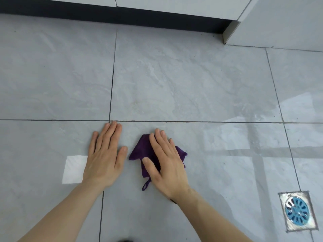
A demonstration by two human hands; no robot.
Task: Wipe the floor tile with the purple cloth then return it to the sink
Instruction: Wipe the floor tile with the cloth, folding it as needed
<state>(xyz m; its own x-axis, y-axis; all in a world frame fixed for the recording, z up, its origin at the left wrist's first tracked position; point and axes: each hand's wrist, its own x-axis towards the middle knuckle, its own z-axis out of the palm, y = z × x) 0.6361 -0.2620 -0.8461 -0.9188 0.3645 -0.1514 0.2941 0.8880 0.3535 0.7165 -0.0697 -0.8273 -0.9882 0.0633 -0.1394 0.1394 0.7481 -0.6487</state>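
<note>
The purple cloth [153,154] is lying crumpled on the grey floor tile [218,172], its hanging loop trailing toward me. My right hand [166,165] is pressing flat on it, fingers spread, gripping nothing. My left hand [104,154] is resting open on bare tile just beside it. A blue-grated floor drain [297,211] is sitting well apart at right.

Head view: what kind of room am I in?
Likely a kitchen or bathroom floor: glossy grey tiles, a floor drain, and a cabinet with a dark plinth.
</note>
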